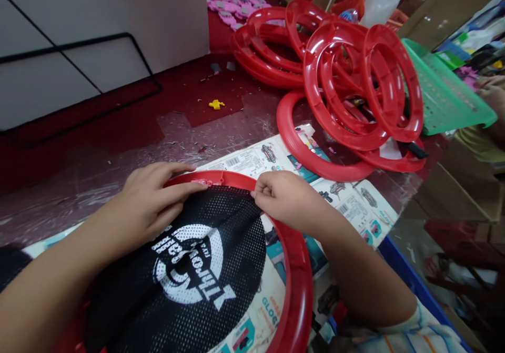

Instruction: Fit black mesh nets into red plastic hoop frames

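A red plastic ring (296, 269) lies in front of me with a round black mesh sheet (236, 227) inside it, printed in white. The mesh meets the ring along the far rim and stands apart from it at the right. My left hand (152, 200) straddles the far rim, one finger beyond it and another pressing near the mesh edge. Curled in a pinch, my right hand (290, 200) grips the mesh edge against the rim, right of my left hand. Its fingertips are partly hidden. Small pinkish bits sit in the rim's channel between the hands.
Printed cardboard sheets (361, 200) lie under the ring. Several red rings (315, 84) are heaped at the back right, beside a green basket (442, 90). Pink pieces (232, 0) lie far back. A yellow scrap (216, 104) and a black wire frame (134, 42) are at the left.
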Tool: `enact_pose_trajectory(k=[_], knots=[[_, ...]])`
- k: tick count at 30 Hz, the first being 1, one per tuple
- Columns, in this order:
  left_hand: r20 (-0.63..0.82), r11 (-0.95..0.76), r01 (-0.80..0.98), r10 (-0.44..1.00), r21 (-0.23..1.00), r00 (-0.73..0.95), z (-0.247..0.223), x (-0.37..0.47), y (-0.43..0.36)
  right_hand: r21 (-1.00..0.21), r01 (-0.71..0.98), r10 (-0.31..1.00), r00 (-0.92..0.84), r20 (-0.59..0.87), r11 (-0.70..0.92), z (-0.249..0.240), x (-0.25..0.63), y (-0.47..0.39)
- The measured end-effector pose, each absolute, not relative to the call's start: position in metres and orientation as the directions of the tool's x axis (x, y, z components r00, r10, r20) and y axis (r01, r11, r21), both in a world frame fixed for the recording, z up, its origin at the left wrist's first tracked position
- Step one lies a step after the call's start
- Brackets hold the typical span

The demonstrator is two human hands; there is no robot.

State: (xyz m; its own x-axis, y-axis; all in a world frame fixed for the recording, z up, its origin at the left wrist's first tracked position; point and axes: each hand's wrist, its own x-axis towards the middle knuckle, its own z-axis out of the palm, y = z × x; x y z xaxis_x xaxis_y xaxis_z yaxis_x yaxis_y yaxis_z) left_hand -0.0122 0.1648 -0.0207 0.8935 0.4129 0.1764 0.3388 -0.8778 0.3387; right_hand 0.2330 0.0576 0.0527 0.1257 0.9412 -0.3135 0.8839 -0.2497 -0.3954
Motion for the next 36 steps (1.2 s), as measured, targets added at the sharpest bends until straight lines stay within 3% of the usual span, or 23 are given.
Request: enact_pose_trajectory(k=[17,23,30,33,36], knots=[[0.158,-0.858,0.377,0.45,0.349,0.879,-0.023,-0.01,0.163,-0.393,0.866,0.904,0.138,-0.404,-0.308,0.049,0.234,0.063],[0.17,-0.853,0.38,0.46,0.359,0.872,-0.024,-0.011,0.163,-0.386,0.875,0.924,0.156,-0.348,-0.293,0.051,0.228,0.062],[0.166,-0.866,0.364,0.437,0.342,0.884,-0.023,-0.012,0.163,-0.381,0.868,0.906,0.159,-0.392,-0.317,0.05,0.233,0.065],[0.17,-0.865,0.363,0.439,0.346,0.882,-0.024,-0.013,0.164,-0.396,0.875,0.909,0.107,-0.402,-0.278,0.056,0.235,0.063],[0.164,-0.861,0.369,0.444,0.349,0.881,-0.025,-0.014,0.165,-0.371,0.915,0.946,0.031,-0.323,-0.157,0.067,0.233,0.052]])
